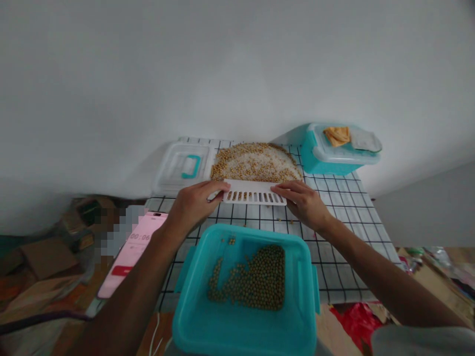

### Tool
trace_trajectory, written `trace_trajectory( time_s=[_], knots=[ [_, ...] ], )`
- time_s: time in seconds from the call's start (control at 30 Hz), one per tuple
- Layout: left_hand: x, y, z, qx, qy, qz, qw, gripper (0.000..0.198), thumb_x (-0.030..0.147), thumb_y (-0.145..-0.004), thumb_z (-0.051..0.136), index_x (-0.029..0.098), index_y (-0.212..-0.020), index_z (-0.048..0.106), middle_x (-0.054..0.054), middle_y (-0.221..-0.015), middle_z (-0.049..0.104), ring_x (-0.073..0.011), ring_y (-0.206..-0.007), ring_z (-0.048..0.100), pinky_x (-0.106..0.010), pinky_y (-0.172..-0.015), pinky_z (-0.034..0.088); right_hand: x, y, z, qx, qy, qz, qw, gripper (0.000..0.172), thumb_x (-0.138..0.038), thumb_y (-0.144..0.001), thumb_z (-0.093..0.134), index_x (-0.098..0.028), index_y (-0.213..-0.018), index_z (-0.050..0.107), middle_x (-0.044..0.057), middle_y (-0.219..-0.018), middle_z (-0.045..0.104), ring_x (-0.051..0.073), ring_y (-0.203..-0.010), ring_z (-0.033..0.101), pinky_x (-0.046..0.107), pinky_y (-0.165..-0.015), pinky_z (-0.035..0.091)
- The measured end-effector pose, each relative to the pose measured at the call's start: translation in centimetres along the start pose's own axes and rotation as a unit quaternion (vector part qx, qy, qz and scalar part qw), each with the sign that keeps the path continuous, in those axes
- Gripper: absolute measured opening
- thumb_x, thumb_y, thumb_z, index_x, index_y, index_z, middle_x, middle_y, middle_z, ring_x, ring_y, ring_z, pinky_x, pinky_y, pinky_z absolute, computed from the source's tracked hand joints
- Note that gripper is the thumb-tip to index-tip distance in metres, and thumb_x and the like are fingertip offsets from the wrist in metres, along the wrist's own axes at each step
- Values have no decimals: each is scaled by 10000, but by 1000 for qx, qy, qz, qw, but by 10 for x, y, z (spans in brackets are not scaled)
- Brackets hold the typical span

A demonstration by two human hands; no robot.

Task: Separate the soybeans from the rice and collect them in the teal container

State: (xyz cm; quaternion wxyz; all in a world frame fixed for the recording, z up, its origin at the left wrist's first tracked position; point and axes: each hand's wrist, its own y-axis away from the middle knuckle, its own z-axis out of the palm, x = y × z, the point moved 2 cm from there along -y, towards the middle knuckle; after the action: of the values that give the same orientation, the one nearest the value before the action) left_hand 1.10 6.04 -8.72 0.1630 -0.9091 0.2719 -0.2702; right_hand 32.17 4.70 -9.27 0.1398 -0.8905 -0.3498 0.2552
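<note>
A slotted white plastic plate [249, 186] is held level between my two hands. My left hand [198, 201] pinches its left end, and my right hand [302, 199] grips the right end, thumbs and fingers closed on it. Yellow beans show through several of its slots on the left half. Just behind it spreads a heap [258, 160] of yellow beans mixed with whitish grains that look like rice. Nearer to me is an open teal plastic bin [245, 335], with a layer of round beans [265, 279] gathered toward its right side and a few near the far wall.
A clear lid [172, 170] with a teal handle lies at the back left of the grid-patterned tabletop [345, 217]. A lidded teal box [326, 160] with cloths on top stands back right. At left, a phone [129, 254] shows a timer. The white wall rises behind.
</note>
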Motion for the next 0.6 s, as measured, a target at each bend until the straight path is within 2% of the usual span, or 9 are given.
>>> trace_trajectory(
  time_s=[0.2, 0.33, 0.47, 0.6],
  knots=[
    [1, 18, 6, -19, 12, 14, 1000, 166, 276, -942, 548, 273, -1031, 688, 27, -1091, 762, -145, -1003, 726, -288, -928, 583, -10, 17, 3, -33, -9, 5, 999, 424, -146, -979, 506, -281, -1370, 599, 60, -1237, 672, 219, -1138, 602, 418, -983, 510],
    [10, 22, -4, -24, 26, 12, 999, 155, 291, -949, 565, 272, -1044, 687, 33, -1110, 754, -134, -1014, 719, -284, -974, 564, -16, 19, -2, -38, -20, 3, 999, 414, -136, -978, 508, -267, -1359, 605, 67, -1231, 678, 219, -1134, 602, 427, -971, 512],
    [23, 14, -26, 11, 7, -34, 999, 189, 316, -937, 604, 284, -1105, 686, 43, -1147, 742, -147, -1042, 711, -267, -939, 571, -20, 0, -14, -16, -34, 5, 999, 391, -108, -955, 520, -232, -1304, 645, 75, -1213, 693, 209, -1103, 622, 408, -962, 514],
    [31, 10, -44, 71, -48, -103, 991, 187, 350, -906, 661, 327, -1086, 703, 84, -1082, 755, -128, -802, 734, -237, -802, 575, -19, -34, -23, -17, -69, 17, 997, 293, -184, -977, 532, -231, -1221, 688, 61, -1117, 724, 177, -986, 660, 344, -881, 522]
  ],
)
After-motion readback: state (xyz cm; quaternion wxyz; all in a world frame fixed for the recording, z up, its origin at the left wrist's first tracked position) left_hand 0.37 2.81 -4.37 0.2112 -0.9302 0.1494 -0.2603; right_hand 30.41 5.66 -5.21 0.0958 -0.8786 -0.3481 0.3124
